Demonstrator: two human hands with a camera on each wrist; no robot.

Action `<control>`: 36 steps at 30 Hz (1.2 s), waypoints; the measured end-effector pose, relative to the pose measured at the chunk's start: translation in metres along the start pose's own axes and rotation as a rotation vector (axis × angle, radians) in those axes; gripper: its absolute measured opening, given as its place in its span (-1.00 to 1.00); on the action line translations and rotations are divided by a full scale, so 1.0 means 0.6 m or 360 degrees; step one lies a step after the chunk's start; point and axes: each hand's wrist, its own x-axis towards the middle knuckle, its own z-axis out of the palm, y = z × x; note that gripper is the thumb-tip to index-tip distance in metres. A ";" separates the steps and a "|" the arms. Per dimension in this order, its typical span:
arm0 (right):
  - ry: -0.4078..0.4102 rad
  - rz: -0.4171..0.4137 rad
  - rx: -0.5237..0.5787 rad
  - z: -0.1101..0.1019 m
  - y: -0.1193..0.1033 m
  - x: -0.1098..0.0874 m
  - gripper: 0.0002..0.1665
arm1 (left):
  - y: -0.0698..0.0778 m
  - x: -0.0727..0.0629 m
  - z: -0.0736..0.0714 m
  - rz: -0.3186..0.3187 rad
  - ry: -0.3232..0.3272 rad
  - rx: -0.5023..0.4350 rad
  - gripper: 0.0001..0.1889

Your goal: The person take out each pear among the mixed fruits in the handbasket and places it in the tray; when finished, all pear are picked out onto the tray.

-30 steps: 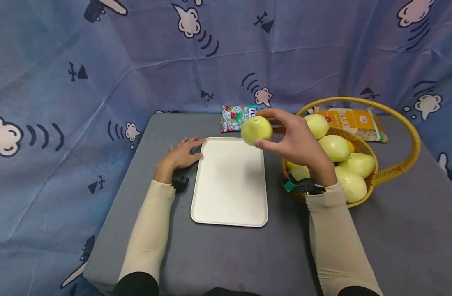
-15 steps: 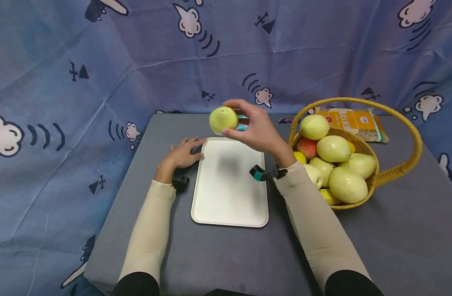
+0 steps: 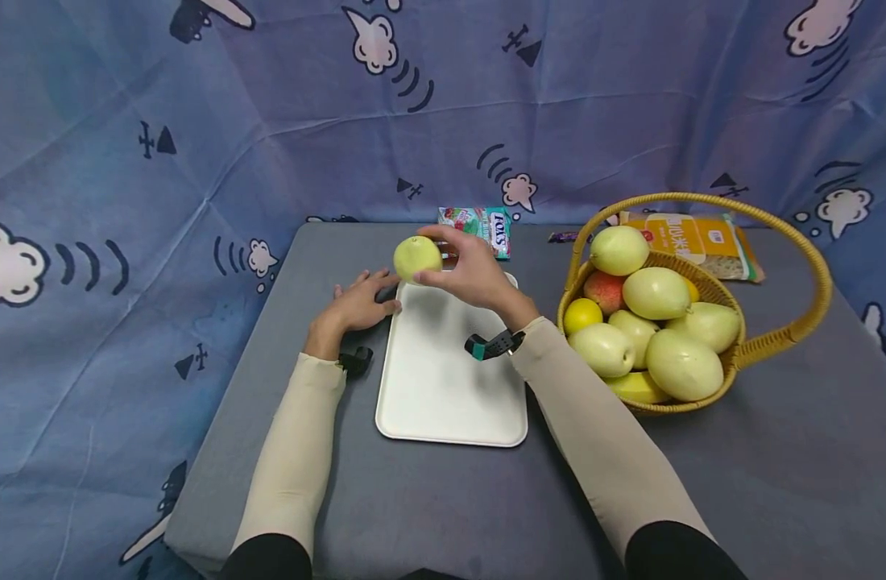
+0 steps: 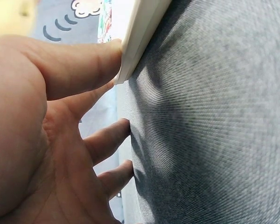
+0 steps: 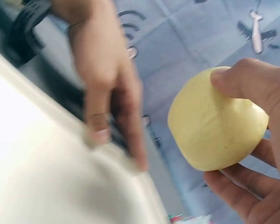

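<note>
In the head view my right hand (image 3: pixel 468 270) holds a round yellow-green apple (image 3: pixel 417 258) above the far left part of a white tray (image 3: pixel 450 387). The right wrist view shows the thumb on one side of the apple (image 5: pixel 214 123) and the fingers on the other. My left hand (image 3: pixel 361 303) rests at the tray's far left corner, fingers spread. Up close in the left wrist view, its thumb (image 4: pixel 84 67) touches the tray's edge (image 4: pixel 142 39), and other fingertips rest on the grey cloth.
To the right stands a yellow wicker basket (image 3: pixel 787 329) with a tall handle, filled with pale green fruit, a reddish fruit (image 3: pixel 605 292) and a lemon (image 3: pixel 582 315). Behind the tray lies a candy bag (image 3: pixel 497 232). An orange grain bag (image 3: pixel 693 242) lies behind the basket.
My right hand has carried the apple leftward from beside the basket to above the tray's far left corner, and slightly lower lately. My left hand has stayed put.
</note>
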 end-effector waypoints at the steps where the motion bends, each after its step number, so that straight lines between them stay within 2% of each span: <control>1: -0.0003 0.0023 -0.0005 0.006 0.008 -0.001 -0.21 | 0.000 0.001 0.000 -0.0002 -0.0002 0.0007 -0.31; 9: -0.0030 0.0206 -0.0010 0.035 0.058 -0.009 -0.18 | -0.002 0.005 -0.001 -0.0006 -0.0025 0.0029 -0.29; 15: -0.0017 0.0203 -0.0031 0.046 0.081 -0.008 -0.20 | 0.001 0.004 -0.002 -0.0007 -0.0022 0.0002 -0.29; 22: -0.0001 0.0174 -0.0026 0.060 0.088 -0.009 -0.18 | -0.005 0.000 -0.002 0.0007 -0.0018 -0.0015 -0.27; 26: -0.0012 0.0185 -0.0086 0.060 0.083 -0.013 -0.14 | -0.007 0.000 -0.002 0.0002 -0.0017 -0.0019 -0.27; 30: -0.0035 0.0177 -0.0337 0.049 0.067 -0.020 -0.07 | -0.004 0.000 -0.003 -0.0007 -0.0023 -0.0018 -0.26; 33: -0.0082 0.0150 -0.0498 0.033 0.039 -0.034 -0.02 | -0.003 0.001 -0.001 -0.0014 -0.0024 -0.0015 -0.26; 36: -0.0192 0.0117 -0.0520 0.014 0.003 -0.054 0.00 | -0.004 0.004 0.001 -0.0020 -0.0020 -0.0010 -0.26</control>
